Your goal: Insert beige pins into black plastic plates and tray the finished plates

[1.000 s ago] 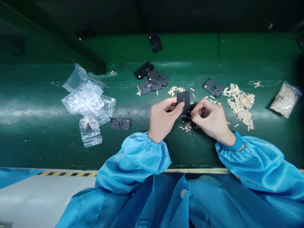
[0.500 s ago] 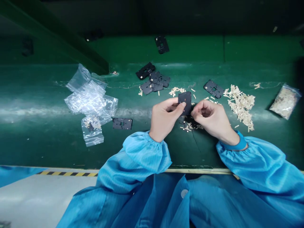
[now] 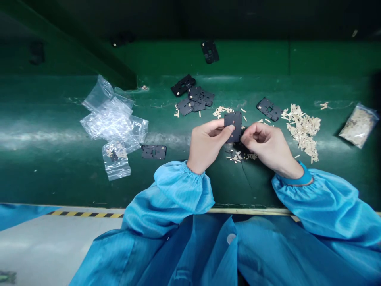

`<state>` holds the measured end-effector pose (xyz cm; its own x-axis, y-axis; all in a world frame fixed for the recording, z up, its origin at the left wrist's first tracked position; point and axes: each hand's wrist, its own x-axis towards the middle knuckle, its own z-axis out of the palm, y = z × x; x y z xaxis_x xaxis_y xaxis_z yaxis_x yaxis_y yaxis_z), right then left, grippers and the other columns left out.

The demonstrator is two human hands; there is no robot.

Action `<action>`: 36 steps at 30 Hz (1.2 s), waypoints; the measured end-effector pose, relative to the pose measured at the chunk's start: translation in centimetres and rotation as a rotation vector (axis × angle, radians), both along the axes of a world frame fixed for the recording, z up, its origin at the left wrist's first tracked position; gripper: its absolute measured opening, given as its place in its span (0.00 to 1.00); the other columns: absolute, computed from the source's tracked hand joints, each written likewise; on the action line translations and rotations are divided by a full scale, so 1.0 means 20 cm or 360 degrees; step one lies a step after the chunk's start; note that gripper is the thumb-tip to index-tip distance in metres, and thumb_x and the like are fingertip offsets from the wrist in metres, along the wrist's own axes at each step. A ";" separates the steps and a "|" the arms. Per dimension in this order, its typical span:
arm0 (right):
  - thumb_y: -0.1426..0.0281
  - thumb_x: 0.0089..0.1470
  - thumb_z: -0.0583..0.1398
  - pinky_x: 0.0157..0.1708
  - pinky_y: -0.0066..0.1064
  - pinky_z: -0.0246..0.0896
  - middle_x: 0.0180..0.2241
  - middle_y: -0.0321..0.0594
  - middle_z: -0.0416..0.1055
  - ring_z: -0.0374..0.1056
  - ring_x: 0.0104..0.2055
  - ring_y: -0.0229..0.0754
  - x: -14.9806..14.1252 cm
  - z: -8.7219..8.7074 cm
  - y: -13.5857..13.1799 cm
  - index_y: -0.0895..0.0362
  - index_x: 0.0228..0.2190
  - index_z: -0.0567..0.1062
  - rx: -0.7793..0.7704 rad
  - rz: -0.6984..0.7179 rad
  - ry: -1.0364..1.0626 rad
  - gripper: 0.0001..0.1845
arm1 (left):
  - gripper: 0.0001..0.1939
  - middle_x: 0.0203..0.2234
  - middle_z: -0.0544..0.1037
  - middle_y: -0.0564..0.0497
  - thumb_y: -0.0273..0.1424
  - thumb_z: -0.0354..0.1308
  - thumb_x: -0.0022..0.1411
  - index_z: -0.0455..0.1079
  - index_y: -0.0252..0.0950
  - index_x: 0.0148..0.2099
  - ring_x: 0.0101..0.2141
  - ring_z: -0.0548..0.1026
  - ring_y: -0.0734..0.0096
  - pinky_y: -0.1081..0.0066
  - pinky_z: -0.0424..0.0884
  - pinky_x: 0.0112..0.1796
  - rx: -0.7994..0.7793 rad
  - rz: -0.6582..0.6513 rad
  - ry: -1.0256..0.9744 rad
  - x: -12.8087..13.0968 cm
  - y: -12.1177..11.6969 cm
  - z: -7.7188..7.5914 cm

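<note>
This is a factory workshop: a glossy green bench mat (image 3: 59, 171) lies under the left hand (image 3: 205, 145). A striped blue antistatic smock (image 3: 324, 202) covers the arms, with yellow-and-black hazard tape (image 3: 86, 214) on the floor nearer the body.

Legible text: none | signs: black-and-yellow hazard-stripe tape (image 3: 86, 214) beside the bench

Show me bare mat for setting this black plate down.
Bare mat lies between the cream strips and the filled bag, and below the lone black plate. Crowded: around the left hand, right hand and stacked plates.
</note>
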<state>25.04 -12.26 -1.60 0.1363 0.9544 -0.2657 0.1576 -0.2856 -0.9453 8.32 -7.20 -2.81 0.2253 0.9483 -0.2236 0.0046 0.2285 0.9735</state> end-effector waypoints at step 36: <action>0.66 0.49 0.72 0.18 0.27 0.53 0.20 0.32 0.69 0.59 0.19 0.32 0.01 0.04 0.01 0.56 0.25 0.75 -0.0138 0.0023 0.0085 0.13 | 0.10 0.30 0.82 0.52 0.39 0.71 0.55 0.83 0.38 0.36 0.30 0.78 0.70 0.72 0.77 0.29 -0.0137 -0.0029 -0.0081 -0.01 0.01 0.00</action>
<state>25.34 -12.15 -0.84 0.1058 0.9293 -0.3538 0.1123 -0.3647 -0.9243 8.04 -7.03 -2.76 0.2554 0.9216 -0.2922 -0.0395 0.3119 0.9493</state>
